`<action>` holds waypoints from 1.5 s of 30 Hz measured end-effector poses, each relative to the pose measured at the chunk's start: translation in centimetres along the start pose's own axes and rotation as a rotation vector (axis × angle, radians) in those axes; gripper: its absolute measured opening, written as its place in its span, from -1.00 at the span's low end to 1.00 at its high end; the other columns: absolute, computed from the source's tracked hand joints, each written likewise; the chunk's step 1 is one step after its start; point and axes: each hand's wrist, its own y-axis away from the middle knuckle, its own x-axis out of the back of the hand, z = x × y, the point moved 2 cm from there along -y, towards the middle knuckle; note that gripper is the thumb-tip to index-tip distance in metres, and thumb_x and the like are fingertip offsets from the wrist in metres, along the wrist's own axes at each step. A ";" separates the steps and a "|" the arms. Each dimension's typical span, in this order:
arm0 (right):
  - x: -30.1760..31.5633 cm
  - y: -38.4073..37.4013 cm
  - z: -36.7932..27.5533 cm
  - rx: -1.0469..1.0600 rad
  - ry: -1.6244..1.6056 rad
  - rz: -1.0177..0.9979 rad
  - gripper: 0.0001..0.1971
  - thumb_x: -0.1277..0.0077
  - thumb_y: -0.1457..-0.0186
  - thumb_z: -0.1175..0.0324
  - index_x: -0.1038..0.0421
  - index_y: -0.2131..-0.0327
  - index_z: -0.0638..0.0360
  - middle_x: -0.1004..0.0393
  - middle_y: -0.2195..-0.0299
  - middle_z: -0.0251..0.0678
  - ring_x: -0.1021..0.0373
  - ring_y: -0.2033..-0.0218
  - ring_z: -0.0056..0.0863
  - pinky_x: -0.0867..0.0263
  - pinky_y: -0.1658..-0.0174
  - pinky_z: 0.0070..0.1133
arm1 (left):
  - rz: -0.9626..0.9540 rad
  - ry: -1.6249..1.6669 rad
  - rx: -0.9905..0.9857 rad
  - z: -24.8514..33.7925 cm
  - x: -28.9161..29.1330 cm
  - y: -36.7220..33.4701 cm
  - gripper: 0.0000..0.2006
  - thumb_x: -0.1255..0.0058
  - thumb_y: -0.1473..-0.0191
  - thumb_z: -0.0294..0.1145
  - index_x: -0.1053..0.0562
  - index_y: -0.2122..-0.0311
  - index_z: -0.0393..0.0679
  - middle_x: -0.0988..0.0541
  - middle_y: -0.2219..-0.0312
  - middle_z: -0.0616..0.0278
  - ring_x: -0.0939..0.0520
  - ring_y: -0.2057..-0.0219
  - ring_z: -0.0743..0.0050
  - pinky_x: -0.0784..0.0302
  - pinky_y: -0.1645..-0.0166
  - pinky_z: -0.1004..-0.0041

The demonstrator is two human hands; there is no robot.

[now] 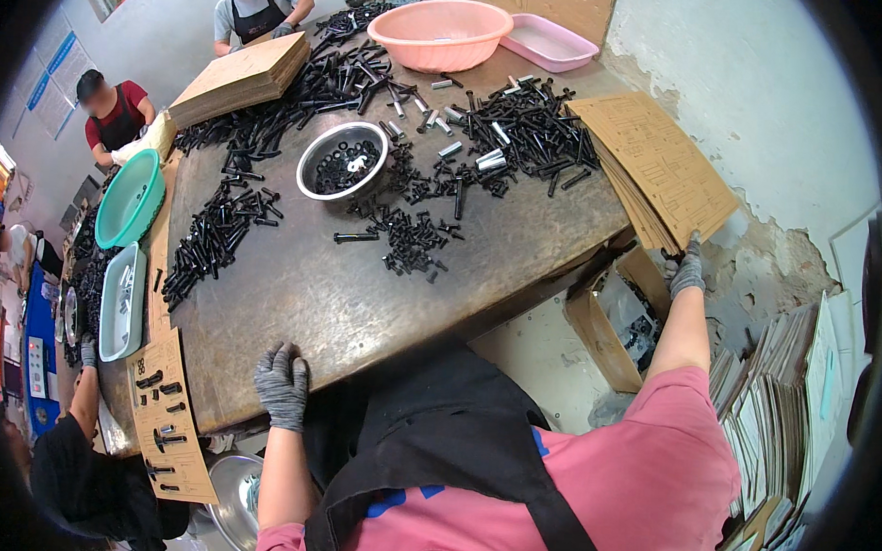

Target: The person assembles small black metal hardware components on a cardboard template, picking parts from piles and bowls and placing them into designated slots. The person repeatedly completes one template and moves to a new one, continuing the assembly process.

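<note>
My left hand (pixel 283 385), in a grey knitted glove, rests on the near edge of the metal-topped table (pixel 294 300). Its fingers are loosely bent and apart, with nothing in them. Over at the far right, my right hand (pixel 689 269), also gloved, closes on the near corner of a stack of printed brown cardboard sheets (pixel 664 162). The stack overhangs the table's right edge, and the fingertips are partly hidden. Piles of black bolts (pixel 219 234) and smaller black fasteners (pixel 408 237) lie on the tabletop around a steel bowl (pixel 309 174) of black nuts.
A pink basin (pixel 440 33) and pink tray (pixel 551 43) stand at the back. A green basin (pixel 131 199), pale tray (pixel 123 298) and card with bolts attached (pixel 174 417) line the left. An open carton (pixel 604 325) sits below the right edge. Several co-workers are around.
</note>
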 end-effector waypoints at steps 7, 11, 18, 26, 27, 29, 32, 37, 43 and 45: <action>-0.8 0.1 0.9 0.014 -0.393 -0.108 -0.48 0.00 0.20 -0.25 -0.27 0.40 0.01 -0.22 0.68 -0.48 0.08 0.85 -0.67 0.21 0.79 -0.74 | 0.003 -0.020 0.000 0.3 0.1 -0.1 -0.73 0.00 0.16 -0.35 -0.45 0.28 -0.18 -0.48 0.31 0.01 -0.46 0.26 0.04 -0.32 0.11 0.23; -1.2 -0.5 0.8 0.075 -0.330 -0.252 -0.56 -0.11 0.17 -0.07 -0.26 0.36 0.02 -0.26 0.63 -0.44 -0.01 0.82 -0.64 0.14 0.76 -0.71 | 0.004 -0.013 0.002 0.4 0.1 -0.1 -0.75 0.01 0.15 -0.35 -0.46 0.30 -0.18 -0.48 0.32 0.01 -0.46 0.27 0.04 -0.33 0.12 0.23; -3.2 0.9 -2.1 0.241 -0.273 -0.058 -0.61 -0.20 0.24 0.02 -0.28 0.44 0.01 -0.21 0.69 -0.51 0.01 0.82 -0.69 0.14 0.77 -0.73 | 0.003 -0.038 -0.007 0.3 -0.1 -0.2 -0.77 0.02 0.15 -0.35 -0.47 0.31 -0.16 -0.48 0.32 0.02 -0.47 0.28 0.06 -0.35 0.15 0.25; -3.1 2.4 -5.0 0.477 -0.149 0.026 -0.60 -0.20 0.24 0.05 -0.32 0.40 0.06 -0.23 0.68 -0.49 0.01 0.82 -0.71 0.08 0.77 -0.76 | 0.016 -0.051 -0.036 -0.2 -0.3 0.0 -0.77 0.02 0.15 -0.34 -0.47 0.31 -0.15 -0.48 0.32 0.04 -0.47 0.28 0.07 -0.35 0.15 0.24; -2.9 2.4 -5.2 0.532 -0.150 0.041 -0.59 -0.21 0.25 0.05 -0.33 0.38 0.08 -0.25 0.65 -0.49 -0.01 0.80 -0.72 0.06 0.76 -0.75 | 0.010 -0.040 -0.031 -0.2 -0.3 0.0 -0.77 0.02 0.15 -0.34 -0.47 0.31 -0.15 -0.48 0.32 0.04 -0.47 0.28 0.07 -0.35 0.15 0.24; -2.4 2.4 -5.4 0.641 -0.114 0.024 -0.55 -0.22 0.26 0.07 -0.35 0.33 0.12 -0.30 0.58 -0.47 -0.07 0.74 -0.71 0.00 0.70 -0.74 | -0.003 -0.034 -0.027 -0.2 -0.3 0.0 -0.74 0.01 0.15 -0.33 -0.46 0.29 -0.14 -0.48 0.32 0.04 -0.47 0.28 0.06 -0.34 0.14 0.24; -1.3 3.1 -5.8 0.644 -0.133 -0.017 -0.51 -0.21 0.24 0.09 -0.36 0.26 0.19 -0.36 0.46 -0.41 -0.20 0.61 -0.66 -0.14 0.58 -0.71 | -0.009 -0.040 -0.012 0.1 0.1 -0.1 -0.67 0.01 0.15 -0.31 -0.41 0.19 -0.12 -0.48 0.33 0.05 -0.46 0.27 0.06 -0.33 0.13 0.23; -2.0 5.1 -4.9 0.405 -0.425 -0.441 -0.53 -0.06 0.10 0.13 -0.30 0.15 0.23 -0.36 0.22 -0.18 -0.30 0.23 -0.32 -0.29 0.20 -0.41 | -0.011 0.299 0.213 1.8 1.0 -0.5 -0.51 0.02 0.10 -0.21 -0.27 0.02 -0.17 -0.45 0.24 0.09 -0.48 0.22 0.23 -0.37 0.12 0.34; -9.7 6.3 0.0 0.845 -0.006 -0.415 -0.57 0.08 -0.03 0.27 -0.17 0.01 0.11 -0.22 0.09 -0.27 -0.19 0.15 -0.41 -0.21 0.15 -0.55 | -0.069 0.992 0.217 8.4 1.0 -3.1 -0.25 -0.09 0.13 -0.18 -0.03 -0.15 -0.12 -0.16 -0.08 0.00 -0.22 -0.09 0.13 -0.19 -0.10 0.30; -13.3 8.3 3.0 1.061 0.110 -0.559 -0.57 0.12 -0.07 0.32 -0.13 -0.04 0.07 -0.17 0.05 -0.30 -0.15 0.12 -0.44 -0.18 0.14 -0.60 | -0.043 1.304 0.201 10.3 1.7 -4.5 -0.24 -0.02 0.04 -0.21 0.09 -0.17 -0.24 -0.04 -0.14 -0.02 -0.06 -0.16 0.23 -0.01 -0.18 0.37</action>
